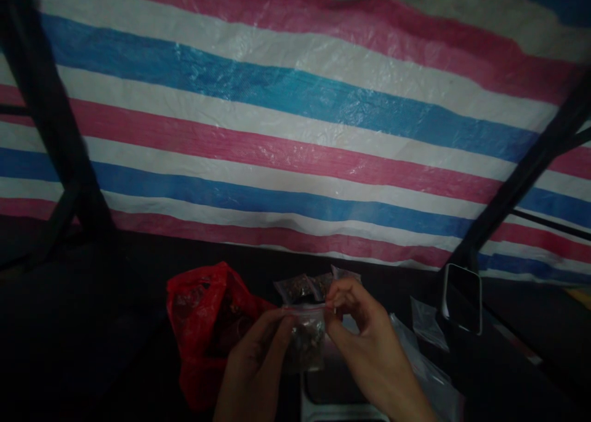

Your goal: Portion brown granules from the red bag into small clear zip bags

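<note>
A small clear zip bag (308,342) with dark bits in it hangs upright between my two hands. At its left top corner, my left hand (258,354) pinches the edge between thumb and fingers. My right hand (357,329) pinches the opposite end of the zip strip. Just behind lie several filled zip bags (295,288) in a row. Below the held bag is a flat device with a dark panel and pale rim (332,382), partly covered by my right hand; its kind I cannot make out.
An opened red plastic bag (196,336) stands left of my left hand, contents dim. To the right lie empty clear bags (427,363), another small clear bag (428,323) and a phone (463,299). Dark posts (60,120) and a striped plastic sheet (295,145) rise behind the dark surface.
</note>
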Demonstrator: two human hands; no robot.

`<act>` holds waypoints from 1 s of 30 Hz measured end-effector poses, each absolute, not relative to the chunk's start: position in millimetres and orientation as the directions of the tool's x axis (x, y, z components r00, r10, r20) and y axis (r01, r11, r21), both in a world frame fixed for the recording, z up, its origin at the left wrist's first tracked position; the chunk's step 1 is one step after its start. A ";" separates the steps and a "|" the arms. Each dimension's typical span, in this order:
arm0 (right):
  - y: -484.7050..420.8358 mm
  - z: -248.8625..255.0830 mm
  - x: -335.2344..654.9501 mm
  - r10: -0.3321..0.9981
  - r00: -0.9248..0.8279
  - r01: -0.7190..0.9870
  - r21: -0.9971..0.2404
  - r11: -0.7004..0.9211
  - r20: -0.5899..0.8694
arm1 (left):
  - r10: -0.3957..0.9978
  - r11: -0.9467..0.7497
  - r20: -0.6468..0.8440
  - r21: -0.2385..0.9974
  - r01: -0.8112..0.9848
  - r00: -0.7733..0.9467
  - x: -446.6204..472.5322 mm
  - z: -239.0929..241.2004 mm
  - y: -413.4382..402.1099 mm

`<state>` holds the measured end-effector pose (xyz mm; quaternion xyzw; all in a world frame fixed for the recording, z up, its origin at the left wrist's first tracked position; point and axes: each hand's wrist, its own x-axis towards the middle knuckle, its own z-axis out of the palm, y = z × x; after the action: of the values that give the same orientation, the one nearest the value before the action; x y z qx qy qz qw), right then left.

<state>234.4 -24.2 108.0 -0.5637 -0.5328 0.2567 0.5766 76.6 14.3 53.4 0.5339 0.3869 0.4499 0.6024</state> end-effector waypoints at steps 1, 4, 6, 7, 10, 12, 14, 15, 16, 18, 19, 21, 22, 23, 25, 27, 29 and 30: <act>-23.5 107.4 233.5 0.885 0.314 0.311 -0.918 0.247 0.344 | 0.953 0.020 0.019 0.992 -0.125 0.302 76.2 54.0 13.6; -21.3 106.7 231.2 0.891 0.293 0.276 -0.923 0.269 0.347 | 0.953 -0.003 0.038 0.993 -0.115 0.301 75.2 53.9 12.9; -19.7 105.5 230.3 0.904 0.261 0.249 -0.929 0.276 0.338 | 0.956 0.009 0.025 0.993 -0.115 0.293 74.9 52.6 14.0; -18.8 104.5 229.9 0.908 0.253 0.249 -0.930 0.271 0.333 | 0.955 0.016 0.019 0.993 -0.114 0.296 74.9 51.9 14.8; -16.9 100.3 228.3 0.919 0.248 0.274 -0.932 0.237 0.306 | 0.956 0.013 0.018 0.995 -0.102 0.294 75.3 50.3 16.9; -16.7 97.7 226.2 0.929 0.237 0.275 -0.937 0.216 0.284 | 0.964 0.003 0.020 0.996 -0.086 0.266 75.9 49.6 17.5; -17.0 96.2 222.9 0.936 0.226 0.255 -0.944 0.210 0.270 | 0.971 0.007 0.012 0.997 -0.079 0.237 76.6 48.7 17.5; -17.2 96.0 221.1 0.940 0.220 0.246 -0.947 0.206 0.262 | 0.974 0.012 0.007 0.997 -0.080 0.228 77.0 48.3 17.5; -17.3 96.3 219.3 0.943 0.215 0.243 -0.949 0.202 0.256 | 0.976 0.020 -0.001 0.996 -0.084 0.218 77.4 48.0 17.4; -17.1 97.6 216.2 0.943 0.211 0.255 -0.946 0.201 0.258 | 0.979 0.037 -0.016 0.995 -0.096 0.205 77.8 48.7 17.3; -16.7 98.3 215.1 0.939 0.212 0.265 -0.941 0.210 0.270 | 0.979 0.041 -0.020 0.994 -0.099 0.202 77.7 49.8 17.2; -15.5 98.9 214.1 0.924 0.226 0.276 -0.930 0.242 0.308 | 0.979 0.027 -0.006 0.995 -0.099 0.205 77.0 53.0 16.9; -14.8 98.6 214.2 0.917 0.232 0.274 -0.926 0.259 0.326 | 0.978 0.009 0.012 0.995 -0.099 0.210 76.3 54.6 16.7; -14.2 97.9 214.8 0.911 0.237 0.269 -0.924 0.271 0.336 | 0.976 -0.007 0.028 0.995 -0.099 0.214 75.4 56.0 16.5; -13.4 95.9 216.8 0.906 0.250 0.254 -0.926 0.278 0.340 | 0.978 -0.025 0.046 0.994 -0.103 0.205 73.6 56.9 16.4; -13.5 94.1 219.5 0.902 0.265 0.235 -0.930 0.282 0.340 | 0.981 -0.019 0.042 0.993 -0.117 0.191 72.3 55.6 16.9; -14.3 93.6 221.4 0.894 0.278 0.226 -0.929 0.294 0.351 | 0.981 -0.016 0.040 0.992 -0.127 0.188 71.5 53.4 17.8; -14.7 93.9 221.7 0.886 0.290 0.235 -0.924 0.301 0.362 | 0.981 -0.022 0.045 0.992 -0.120 0.189 71.3 52.5 18.1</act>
<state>221.7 -14.7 93.9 -0.5268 -0.5321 0.2684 0.6060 71.3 18.1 52.5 0.5238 0.4107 0.4865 0.5659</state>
